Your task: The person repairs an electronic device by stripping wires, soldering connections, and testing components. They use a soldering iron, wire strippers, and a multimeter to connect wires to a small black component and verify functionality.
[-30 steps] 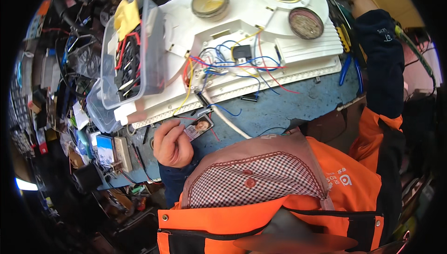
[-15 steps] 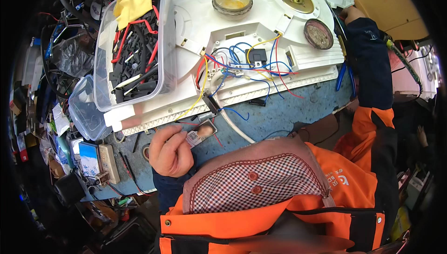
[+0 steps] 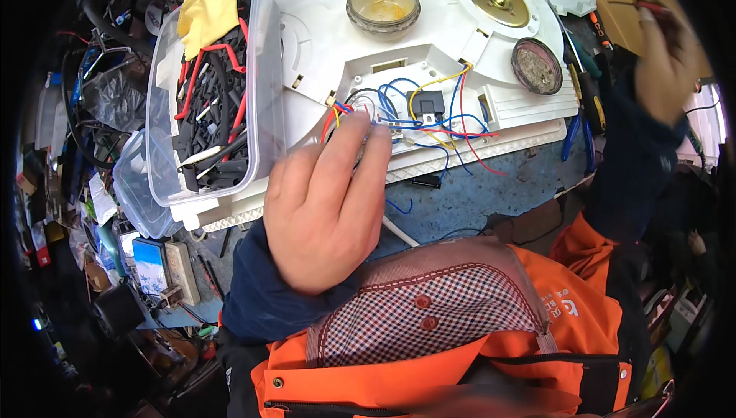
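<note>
My left hand (image 3: pixel 330 199) reaches over the front edge of a white plastic housing (image 3: pixel 322 15). Its fingers are stretched out, their tips at the wires beside a small terminal block (image 3: pixel 392 128); the thumb is hidden. Blue, red and yellow wires (image 3: pixel 460 123) spread from there, around a black relay-like block (image 3: pixel 425 105). At the far right, my right hand (image 3: pixel 665 69), slightly blurred, is raised and closed on a slim screwdriver (image 3: pixel 652 8) with a reddish handle. The screwdriver's thin shaft points left.
A clear bin (image 3: pixel 264 103) of black and red tubing, with a yellow cloth (image 3: pixel 208 15), stands on the housing's left. A glass bowl (image 3: pixel 383 5) and a round tin (image 3: pixel 537 67) rest on top. Blue-handled pliers (image 3: pixel 571 138) lie on the right of the blue bench (image 3: pixel 491 188).
My left hand has moved up and right from the bench's front to the wires. My right hand has lifted from the tools at the far right and now holds the screwdriver.
</note>
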A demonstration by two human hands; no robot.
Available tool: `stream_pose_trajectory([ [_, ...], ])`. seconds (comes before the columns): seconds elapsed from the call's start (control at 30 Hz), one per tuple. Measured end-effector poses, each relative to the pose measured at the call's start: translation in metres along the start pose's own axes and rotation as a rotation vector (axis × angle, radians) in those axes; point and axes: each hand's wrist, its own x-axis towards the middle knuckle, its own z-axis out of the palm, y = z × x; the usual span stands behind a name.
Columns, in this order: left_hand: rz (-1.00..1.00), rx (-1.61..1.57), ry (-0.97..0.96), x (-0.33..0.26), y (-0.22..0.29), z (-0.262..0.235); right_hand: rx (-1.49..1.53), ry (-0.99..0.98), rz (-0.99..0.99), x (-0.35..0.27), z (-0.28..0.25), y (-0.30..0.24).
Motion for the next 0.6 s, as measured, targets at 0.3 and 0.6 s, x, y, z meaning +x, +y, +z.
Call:
stream_pose_trajectory([
  [0.3,-0.055,0.027,-0.033,0.010,-0.007,0.019,0.934,-0.627,0.000,-0.077,0.068,-0.141],
  [0.6,-0.206,-0.158,-0.006,0.004,-0.008,0.018,0.694,-0.840,-0.047,-0.085,0.090,-0.155],
])
